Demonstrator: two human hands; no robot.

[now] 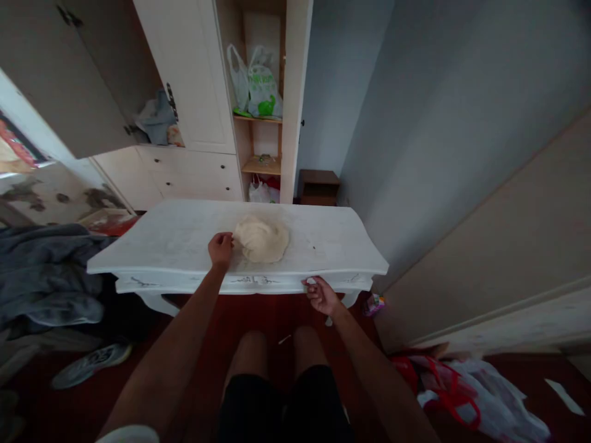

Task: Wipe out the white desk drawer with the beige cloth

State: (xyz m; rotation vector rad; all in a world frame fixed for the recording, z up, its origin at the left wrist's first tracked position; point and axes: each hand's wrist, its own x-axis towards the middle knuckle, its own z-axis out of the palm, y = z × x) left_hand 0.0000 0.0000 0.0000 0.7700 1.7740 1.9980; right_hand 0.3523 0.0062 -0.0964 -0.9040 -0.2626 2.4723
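A cream-coloured soft hat [261, 239] with a floppy, uneven brim lies on the white table [184, 231]. At the hat's left edge, my left hand [220, 249] is closed, thumb and fingertips pinching the brim. My right hand [322, 296] is at the table's front edge, in front of the carved apron. Between its thumb and forefinger is a small white piece [311, 281], too small to name; the other fingers are curled.
Behind the table stands a white wardrobe [194, 74], its open shelf bay holding plastic bags [265, 89]. Dark grey cloth [50, 277] is heaped at left, above a shoe [92, 364]. Red and white bags [480, 394] lie on the floor at right, near a small purple box [373, 304].
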